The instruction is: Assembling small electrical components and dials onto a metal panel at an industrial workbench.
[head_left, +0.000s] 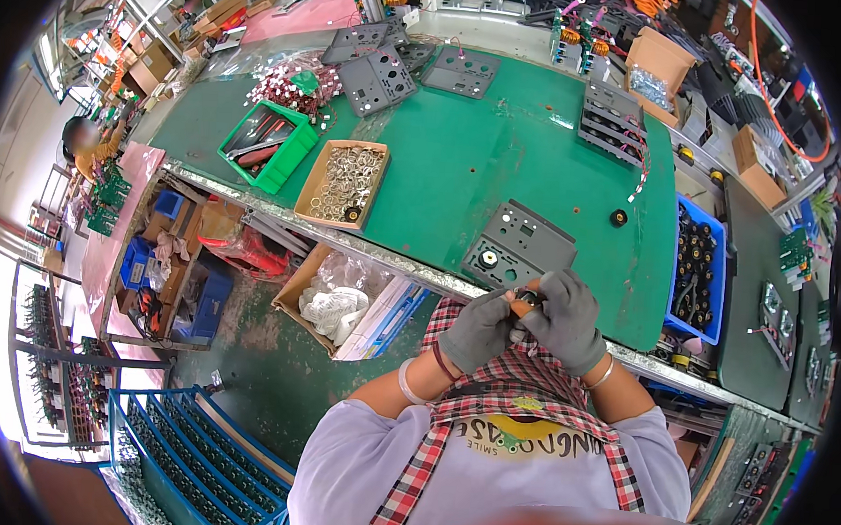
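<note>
Both my hands wear grey gloves and meet close to my chest, just below the bench edge. My left hand (479, 329) and my right hand (568, 318) together grip a small black and orange part (526, 302) between the fingertips. Right above them a grey metal panel (520, 245) with round holes and a black knob lies flat on the green bench top (462, 161).
A cardboard box of metal rings (343, 182) and a green bin (268, 146) sit left on the bench. A blue bin of black parts (697, 270) stands at right. More grey panels (377, 78), a black rack (614, 121), a loose black knob (619, 218). Blue crates (205, 460) on the floor.
</note>
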Available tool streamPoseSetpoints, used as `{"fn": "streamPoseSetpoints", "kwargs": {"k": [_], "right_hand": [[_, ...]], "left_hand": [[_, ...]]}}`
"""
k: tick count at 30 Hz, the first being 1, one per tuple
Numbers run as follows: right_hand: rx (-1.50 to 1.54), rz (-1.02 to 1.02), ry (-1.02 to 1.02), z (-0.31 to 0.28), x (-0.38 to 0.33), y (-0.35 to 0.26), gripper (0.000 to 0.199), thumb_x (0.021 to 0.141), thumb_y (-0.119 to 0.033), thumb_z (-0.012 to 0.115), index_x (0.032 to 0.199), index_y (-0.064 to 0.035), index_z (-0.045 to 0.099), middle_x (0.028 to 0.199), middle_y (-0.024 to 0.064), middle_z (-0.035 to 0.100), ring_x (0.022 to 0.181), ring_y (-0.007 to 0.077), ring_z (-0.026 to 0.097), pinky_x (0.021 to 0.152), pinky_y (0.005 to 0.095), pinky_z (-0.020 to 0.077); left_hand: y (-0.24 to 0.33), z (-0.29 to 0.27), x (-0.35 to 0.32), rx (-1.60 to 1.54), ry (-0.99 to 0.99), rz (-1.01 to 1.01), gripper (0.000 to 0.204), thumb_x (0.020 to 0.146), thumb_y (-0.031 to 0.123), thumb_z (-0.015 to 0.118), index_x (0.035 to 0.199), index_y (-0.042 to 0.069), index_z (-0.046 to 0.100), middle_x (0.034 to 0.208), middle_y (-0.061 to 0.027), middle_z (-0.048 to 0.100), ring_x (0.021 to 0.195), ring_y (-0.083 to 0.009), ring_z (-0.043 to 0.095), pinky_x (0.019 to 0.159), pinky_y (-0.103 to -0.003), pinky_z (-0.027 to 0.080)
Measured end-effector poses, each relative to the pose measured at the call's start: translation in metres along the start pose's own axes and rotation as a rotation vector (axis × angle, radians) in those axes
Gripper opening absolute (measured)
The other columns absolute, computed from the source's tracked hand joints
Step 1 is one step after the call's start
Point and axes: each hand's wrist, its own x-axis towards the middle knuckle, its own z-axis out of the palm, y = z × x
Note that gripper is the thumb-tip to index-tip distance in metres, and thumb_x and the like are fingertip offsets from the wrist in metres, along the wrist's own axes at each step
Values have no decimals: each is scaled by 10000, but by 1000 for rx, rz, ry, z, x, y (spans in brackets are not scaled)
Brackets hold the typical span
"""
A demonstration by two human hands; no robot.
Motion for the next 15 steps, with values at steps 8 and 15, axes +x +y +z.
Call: {"fn": "streamPoseSetpoints", "kwargs": {"k": [8,15], "right_hand": [[-222,-13,-137,-11,7,-13,248,650,-255,643,829,-106,558,784,48,519,721,230,543,512,353,444],[155,332,-114,2,-6,57,320,674,-167,669,981,-118,593,926,96,539,826,296,549,659,385,470]], "left_hand": [[-6,-7,2,214,60,90,259,917,238,425,1061,39,509,867,-29,533,690,-94,474,578,-218,386],[6,-27,7,-210,-176,30,268,872,81,532,1128,55,455,995,-59,481,875,-140,499,669,-249,437]]}}
